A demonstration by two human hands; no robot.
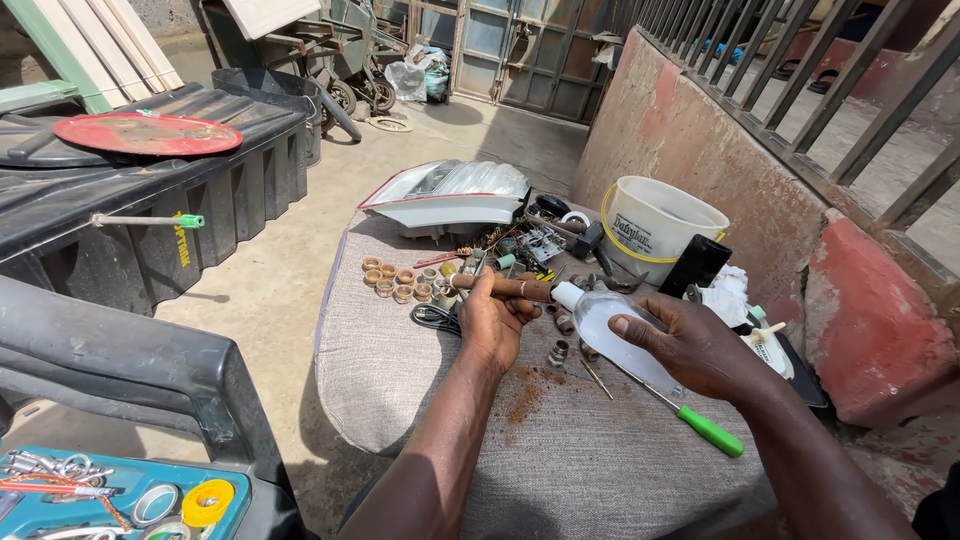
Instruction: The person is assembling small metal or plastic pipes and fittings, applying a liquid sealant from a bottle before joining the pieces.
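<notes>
Nearest, above rust-dusted grey cloth (560,470), the left hand (492,325) grips a rusty pipe piece (505,288) while the right hand (690,345) clasps a clear bottle (610,325), its nozzle touching the pipe's right end: seemingly wetting it, which demands steady tilt.
</notes>
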